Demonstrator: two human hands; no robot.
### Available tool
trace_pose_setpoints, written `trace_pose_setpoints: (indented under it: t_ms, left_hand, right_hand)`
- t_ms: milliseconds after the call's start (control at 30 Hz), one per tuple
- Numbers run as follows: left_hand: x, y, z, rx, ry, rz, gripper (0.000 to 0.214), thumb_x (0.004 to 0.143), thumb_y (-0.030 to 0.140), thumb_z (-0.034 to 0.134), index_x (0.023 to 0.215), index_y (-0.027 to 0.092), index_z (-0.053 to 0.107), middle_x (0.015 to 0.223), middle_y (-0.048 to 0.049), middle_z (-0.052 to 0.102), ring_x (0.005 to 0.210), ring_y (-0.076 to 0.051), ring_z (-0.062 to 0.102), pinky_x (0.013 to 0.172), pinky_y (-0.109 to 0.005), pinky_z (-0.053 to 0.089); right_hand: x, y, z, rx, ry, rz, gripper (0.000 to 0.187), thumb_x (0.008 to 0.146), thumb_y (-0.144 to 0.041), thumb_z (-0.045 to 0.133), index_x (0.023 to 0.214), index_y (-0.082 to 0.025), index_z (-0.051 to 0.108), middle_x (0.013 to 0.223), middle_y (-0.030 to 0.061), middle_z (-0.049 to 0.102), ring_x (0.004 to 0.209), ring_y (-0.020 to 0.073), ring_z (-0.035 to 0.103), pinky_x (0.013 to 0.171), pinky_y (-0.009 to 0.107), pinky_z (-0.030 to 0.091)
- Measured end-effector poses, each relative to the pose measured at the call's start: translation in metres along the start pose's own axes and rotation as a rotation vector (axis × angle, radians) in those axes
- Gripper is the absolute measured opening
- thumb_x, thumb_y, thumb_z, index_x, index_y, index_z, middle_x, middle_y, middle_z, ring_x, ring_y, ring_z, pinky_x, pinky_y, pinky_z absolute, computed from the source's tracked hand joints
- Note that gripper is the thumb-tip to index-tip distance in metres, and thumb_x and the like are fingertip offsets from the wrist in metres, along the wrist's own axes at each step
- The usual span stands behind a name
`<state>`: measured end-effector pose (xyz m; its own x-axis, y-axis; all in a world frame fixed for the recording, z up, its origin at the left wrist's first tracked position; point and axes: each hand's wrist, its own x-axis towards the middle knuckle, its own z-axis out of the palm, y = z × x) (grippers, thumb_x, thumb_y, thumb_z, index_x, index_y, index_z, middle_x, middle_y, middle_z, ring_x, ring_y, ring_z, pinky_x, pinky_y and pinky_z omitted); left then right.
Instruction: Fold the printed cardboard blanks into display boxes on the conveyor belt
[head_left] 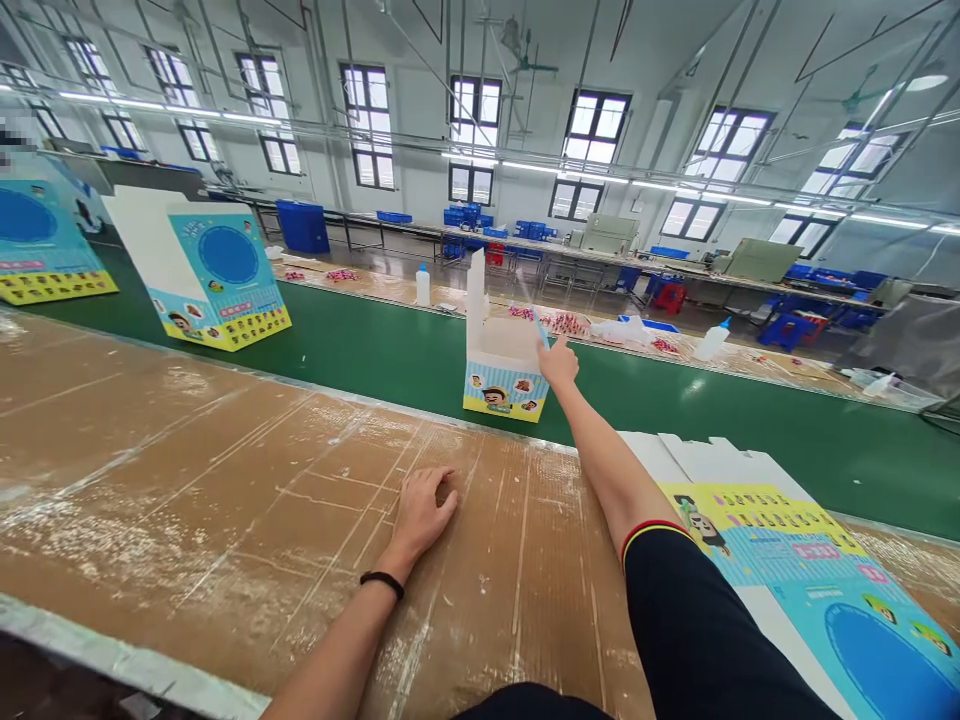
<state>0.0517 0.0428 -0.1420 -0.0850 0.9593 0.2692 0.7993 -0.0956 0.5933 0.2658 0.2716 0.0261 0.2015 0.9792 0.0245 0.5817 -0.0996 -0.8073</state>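
My left hand (421,515) rests curled on the brown cardboard-covered table (225,480), holding nothing. My right arm stretches forward over the table's far edge. My right hand (559,362) pinches a thin pale blue rod (535,318) just to the right of a small open carton (499,385), apparently not touching it. That carton has blue-and-yellow cartoon print, raised white flaps, and stands on a green conveyor belt (720,440). Beneath my right arm, a flat printed carton blank (795,570) lies on the table.
Two large printed display cartons (225,280) stand on the belt at left. Beyond the belt, a long bench holds white plastic bottles (423,286) and pink packets (562,322). Blue crates (301,226) and red stools (671,297) stand farther back.
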Motion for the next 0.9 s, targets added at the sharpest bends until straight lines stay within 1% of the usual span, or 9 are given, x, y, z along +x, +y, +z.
trace_pose_setpoints:
  t_ms: [133,267,367,467,567,633,767,833,900]
  left_hand:
    - [0.0,0.002,-0.001,0.018,-0.02,-0.001,0.035,0.082,0.023,0.057,0.113,0.017,0.071,0.105,-0.0118,0.072,0.106,-0.029,0.065,0.099,-0.045,0.049]
    - [0.001,0.004,-0.004,0.036,-0.037,-0.005,0.034,0.083,0.023,0.057,0.113,0.017,0.071,0.109,-0.012,0.072,0.108,-0.029,0.065,0.101,-0.046,0.048]
    - [0.001,0.004,-0.006,0.026,-0.034,-0.006,0.034,0.083,0.024,0.056,0.113,0.017,0.071,0.108,-0.0117,0.072,0.107,-0.029,0.065,0.101,-0.046,0.048]
    - [0.003,0.003,-0.006,0.017,-0.027,0.001,0.034,0.082,0.025,0.055,0.111,0.017,0.071,0.107,-0.0122,0.073,0.107,-0.029,0.066,0.1,-0.046,0.049]
    - [0.005,0.0,-0.009,-0.012,-0.016,0.016,0.035,0.082,0.03,0.053,0.108,0.016,0.071,0.107,-0.014,0.073,0.105,-0.03,0.067,0.099,-0.048,0.05]
    - [0.007,-0.003,-0.012,-0.036,-0.006,0.031,0.037,0.08,0.035,0.051,0.105,0.016,0.07,0.105,-0.015,0.073,0.103,-0.03,0.067,0.098,-0.049,0.051]
    - [0.01,-0.007,-0.023,-0.065,-0.009,0.044,0.045,0.077,0.047,0.047,0.099,0.015,0.069,0.099,-0.0171,0.073,0.097,-0.033,0.068,0.096,-0.052,0.053]
    - [0.011,-0.01,-0.028,-0.087,-0.014,0.048,0.047,0.075,0.052,0.046,0.096,0.016,0.068,0.098,-0.0171,0.073,0.096,-0.034,0.069,0.095,-0.053,0.053]
    - [0.012,-0.013,-0.032,-0.12,-0.011,0.044,0.047,0.073,0.056,0.047,0.093,0.019,0.067,0.099,-0.0162,0.073,0.098,-0.034,0.069,0.097,-0.053,0.053]
  right_hand:
    - [0.01,0.013,0.006,0.295,-0.038,0.139,0.07,0.098,-0.058,0.03,0.146,-0.007,0.033,0.117,0.0184,0.06,0.106,0.0123,0.063,0.104,0.03,0.056]
    - [0.002,0.02,0.017,0.569,-0.163,0.237,0.074,0.098,-0.066,0.021,0.142,-0.009,0.037,0.103,0.0117,0.063,0.082,0.0039,0.06,0.085,0.019,0.057]
    - [-0.01,0.017,0.026,0.672,-0.195,0.258,0.079,0.095,-0.072,0.028,0.143,-0.011,0.037,0.095,0.0075,0.06,0.076,0.0011,0.054,0.083,0.013,0.054]
    - [-0.02,0.01,0.03,0.68,-0.207,0.278,0.075,0.095,-0.063,0.042,0.15,-0.013,0.03,0.093,0.005,0.058,0.074,-0.0002,0.049,0.08,0.011,0.051]
    - [-0.031,0.008,0.029,0.619,-0.198,0.321,0.078,0.095,-0.057,0.048,0.155,-0.013,0.024,0.1,0.0065,0.057,0.077,-0.0003,0.048,0.078,0.011,0.048]
    - [-0.042,0.012,0.025,0.571,-0.197,0.328,0.075,0.095,-0.056,0.047,0.154,-0.013,0.028,0.108,0.0084,0.057,0.078,-0.0006,0.049,0.078,0.012,0.048]
    - [-0.067,0.037,-0.001,0.456,-0.195,0.269,0.061,0.095,-0.055,0.049,0.142,-0.017,0.046,0.127,0.0077,0.057,0.081,-0.0015,0.052,0.076,0.012,0.047]
    - [-0.076,0.061,-0.029,0.36,-0.144,0.245,0.054,0.095,-0.054,0.05,0.134,-0.017,0.054,0.131,0.0058,0.058,0.087,-0.0008,0.056,0.082,0.012,0.048]
    - [-0.084,0.094,-0.069,0.225,-0.039,0.254,0.048,0.095,-0.051,0.051,0.128,-0.017,0.058,0.132,0.0055,0.059,0.1,0.0013,0.058,0.097,0.013,0.049]
